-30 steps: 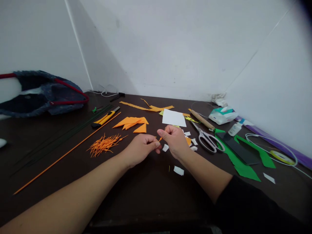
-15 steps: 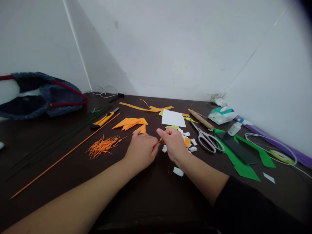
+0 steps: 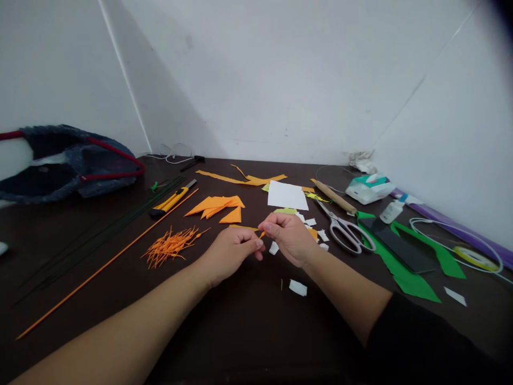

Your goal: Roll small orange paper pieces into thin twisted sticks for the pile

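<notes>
Between my hands is a small twisted strip of orange crepe paper [image 3: 262, 235]. Thumb and fingertips of my right hand [image 3: 290, 236] pinch its upper end. My left hand [image 3: 234, 250] is closed at its lower end, thumb against the fingers; the fingertips partly hide the strip. To the left lies a pile of thin twisted orange strips [image 3: 170, 247]. Folded orange paper [image 3: 216, 205] and a separate orange triangle [image 3: 231, 215] sit just beyond my left hand. Scraps of white paper [image 3: 298, 287] lie around my right hand and wrist.
Grey-handled scissors [image 3: 345, 232], a dark phone [image 3: 401, 246], green paper [image 3: 417, 283] and a glue bottle [image 3: 393, 209] are on the right. A yellow utility knife [image 3: 172, 200] and a long orange stick [image 3: 108, 262] lie left. A white sheet [image 3: 286, 195] is behind my hands.
My left hand has turned and lowered a little, with its fingers shifted along the orange strip. My right hand stays pinched on it, slightly tilted. The view has shifted slightly.
</notes>
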`<state>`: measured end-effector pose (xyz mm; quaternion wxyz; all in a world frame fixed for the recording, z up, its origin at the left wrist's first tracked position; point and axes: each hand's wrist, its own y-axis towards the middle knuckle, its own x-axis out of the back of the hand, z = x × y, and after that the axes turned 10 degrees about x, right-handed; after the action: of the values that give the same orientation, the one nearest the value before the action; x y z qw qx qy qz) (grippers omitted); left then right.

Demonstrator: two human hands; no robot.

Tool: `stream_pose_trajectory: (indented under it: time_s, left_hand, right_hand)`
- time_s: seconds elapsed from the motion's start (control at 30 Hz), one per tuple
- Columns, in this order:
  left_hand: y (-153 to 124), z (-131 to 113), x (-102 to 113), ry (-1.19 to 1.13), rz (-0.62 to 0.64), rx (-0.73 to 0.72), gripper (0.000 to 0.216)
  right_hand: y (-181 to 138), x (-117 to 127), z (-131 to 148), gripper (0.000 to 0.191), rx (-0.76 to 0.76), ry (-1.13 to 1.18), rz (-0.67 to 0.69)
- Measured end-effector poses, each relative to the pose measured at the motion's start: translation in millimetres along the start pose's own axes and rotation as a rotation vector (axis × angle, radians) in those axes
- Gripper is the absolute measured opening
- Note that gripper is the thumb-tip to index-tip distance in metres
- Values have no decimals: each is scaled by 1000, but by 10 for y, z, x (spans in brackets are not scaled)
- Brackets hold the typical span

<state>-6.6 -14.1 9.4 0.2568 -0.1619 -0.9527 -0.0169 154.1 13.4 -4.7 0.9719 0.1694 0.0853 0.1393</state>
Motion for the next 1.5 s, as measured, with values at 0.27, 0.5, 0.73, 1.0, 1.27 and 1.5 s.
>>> stream_pose_trajectory:
  time_s: [0.27, 0.5, 0.73, 1.0, 1.27, 1.5]
  left_hand:
    - [-28, -52, -6, 115, 5, -31, 27]
    - [-8, -39, -65, 288, -76, -75, 27]
    - [24, -20, -78, 269, -53, -24, 28]
    - [21, -26, -60, 125, -24, 19, 29]
    - [8, -76, -99, 249, -105, 14, 28]
    - [30, 12, -75, 56, 51, 2, 11]
  right_hand:
    - [10, -122, -64, 34, 12, -40, -147]
    - [30, -159, -108, 42, 18, -131, -254]
    - [34, -78, -94, 30, -84, 33, -95]
    - [32, 39, -16, 14, -39, 77, -18]
    - [46, -33, -95, 37, 28, -57, -180]
    - [52, -18, -156, 38, 70, -71, -203]
